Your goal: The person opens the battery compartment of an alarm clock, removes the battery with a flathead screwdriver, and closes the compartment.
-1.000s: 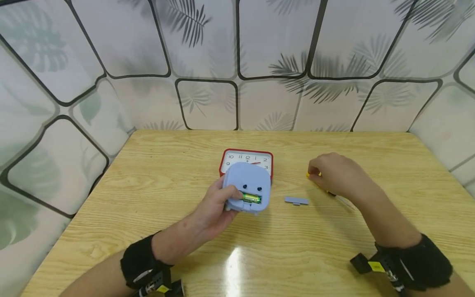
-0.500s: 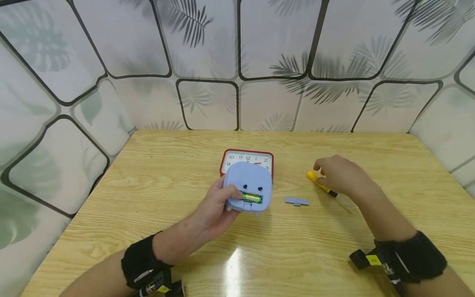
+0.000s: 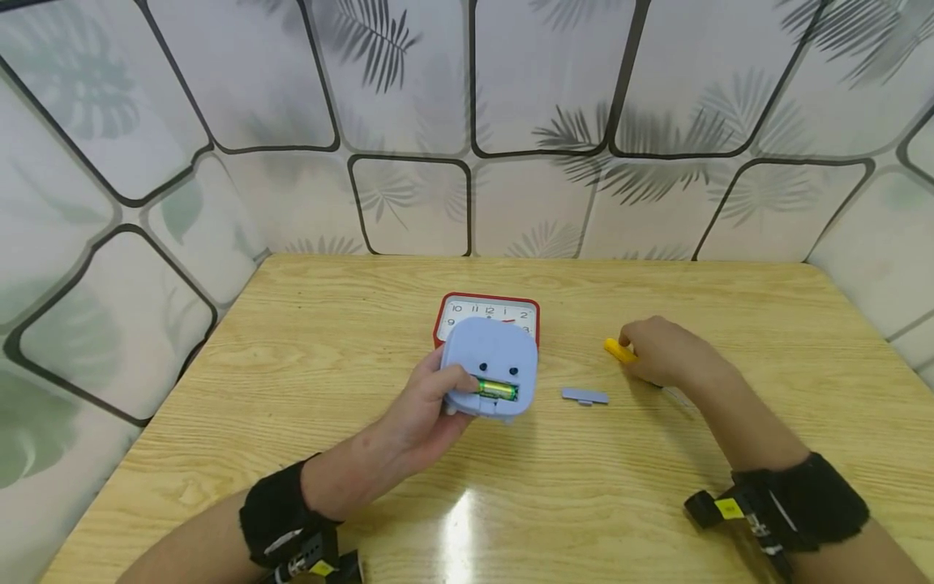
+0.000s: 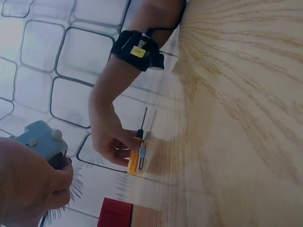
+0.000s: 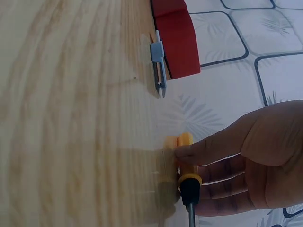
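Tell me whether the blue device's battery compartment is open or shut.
Open: the green battery lies exposed in the blue device, and what looks like its cover sits on the table.

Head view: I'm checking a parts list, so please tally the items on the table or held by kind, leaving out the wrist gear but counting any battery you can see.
Yellow-handled screwdriver: 1
Light-blue battery-powered device, front hidden: 1
Battery, visible: 1
Light-blue battery cover: 1
Red-framed clock: 1
Total: 5
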### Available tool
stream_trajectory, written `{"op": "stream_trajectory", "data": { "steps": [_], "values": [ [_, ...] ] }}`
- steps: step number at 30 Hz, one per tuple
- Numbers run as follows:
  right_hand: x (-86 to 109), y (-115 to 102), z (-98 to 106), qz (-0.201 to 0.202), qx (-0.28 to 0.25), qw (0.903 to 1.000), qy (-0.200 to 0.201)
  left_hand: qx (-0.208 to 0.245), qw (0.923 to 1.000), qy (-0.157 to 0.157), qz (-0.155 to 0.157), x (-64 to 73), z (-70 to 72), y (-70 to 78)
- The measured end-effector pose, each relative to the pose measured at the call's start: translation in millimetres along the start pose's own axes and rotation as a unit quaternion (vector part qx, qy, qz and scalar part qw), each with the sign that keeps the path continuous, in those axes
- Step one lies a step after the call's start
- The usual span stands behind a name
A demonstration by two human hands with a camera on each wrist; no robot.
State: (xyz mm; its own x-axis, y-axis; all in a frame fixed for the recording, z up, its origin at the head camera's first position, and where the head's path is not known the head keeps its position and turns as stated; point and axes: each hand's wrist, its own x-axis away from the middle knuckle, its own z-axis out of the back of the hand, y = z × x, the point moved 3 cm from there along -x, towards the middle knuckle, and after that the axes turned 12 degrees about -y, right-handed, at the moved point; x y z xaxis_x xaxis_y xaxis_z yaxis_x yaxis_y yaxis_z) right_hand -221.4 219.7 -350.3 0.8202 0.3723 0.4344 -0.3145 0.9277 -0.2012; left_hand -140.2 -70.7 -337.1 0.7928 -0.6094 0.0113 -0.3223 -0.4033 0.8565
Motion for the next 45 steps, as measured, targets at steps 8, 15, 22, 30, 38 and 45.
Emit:
{"op": "stream_trajectory", "data": {
  "steps": [8,15,22,30,38,45],
  "values": [
    [-1.7,-3.1,-0.5,0.006,0.018,0.9998,-0.011,0.009,0.9980,-0.058,-0.023,2.0,-1.6,3.0],
    [2.7,-10.2,4.3,0.021,0.008,0.9990,0.039,0.024,0.9978,-0.062,-0.009,2.6,-2.3,2.1],
    [17.5,-27.2,23.0,0.074,-0.053,0.9772,0.192,0.032,0.9990,-0.025,-0.020,-0.7,-2.2,1.5],
    [44.3,-52.0,35.6,0.202,-0.130,0.8791,0.412,0.015,0.9996,0.023,0.003,-1.4,1.2,0.0],
    [63.0,-70.4,41.1,0.353,-0.278,0.7664,0.459,0.003,0.9994,0.034,0.011,-0.6,2.4,-1.4],
    [71.4,-87.5,40.4,0.496,-0.439,0.6364,0.395,0.003,0.9991,0.039,0.013,0.1,1.5,-0.8]
  ]
}}
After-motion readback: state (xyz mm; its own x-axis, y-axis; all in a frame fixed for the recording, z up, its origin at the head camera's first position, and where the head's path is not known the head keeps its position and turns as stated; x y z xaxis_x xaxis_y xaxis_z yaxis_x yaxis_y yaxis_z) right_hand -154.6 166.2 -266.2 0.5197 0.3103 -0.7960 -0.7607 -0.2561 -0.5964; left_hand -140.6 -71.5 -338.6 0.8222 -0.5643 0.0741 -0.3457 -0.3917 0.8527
